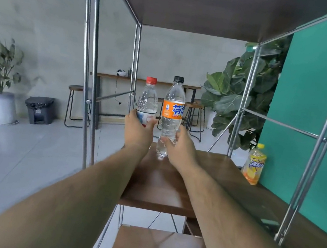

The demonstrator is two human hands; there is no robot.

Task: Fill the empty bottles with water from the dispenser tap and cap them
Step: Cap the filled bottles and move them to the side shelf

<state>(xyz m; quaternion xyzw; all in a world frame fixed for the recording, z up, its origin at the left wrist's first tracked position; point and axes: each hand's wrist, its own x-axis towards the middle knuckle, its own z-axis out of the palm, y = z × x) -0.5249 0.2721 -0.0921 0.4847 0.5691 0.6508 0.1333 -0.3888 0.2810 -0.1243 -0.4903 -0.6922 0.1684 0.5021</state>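
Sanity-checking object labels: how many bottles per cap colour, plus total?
Red-cap bottle: 1, held by the left hand
Black-cap bottle: 1, held by the right hand
Yellow-cap bottle: 1, standing on the shelf, far right
Total: 3 bottles

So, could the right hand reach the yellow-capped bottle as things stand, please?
Probably not yet: the right hand grips the orange-labelled bottle. Once freed, nothing stands on the wooden shelf between it and the yellow-capped bottle.
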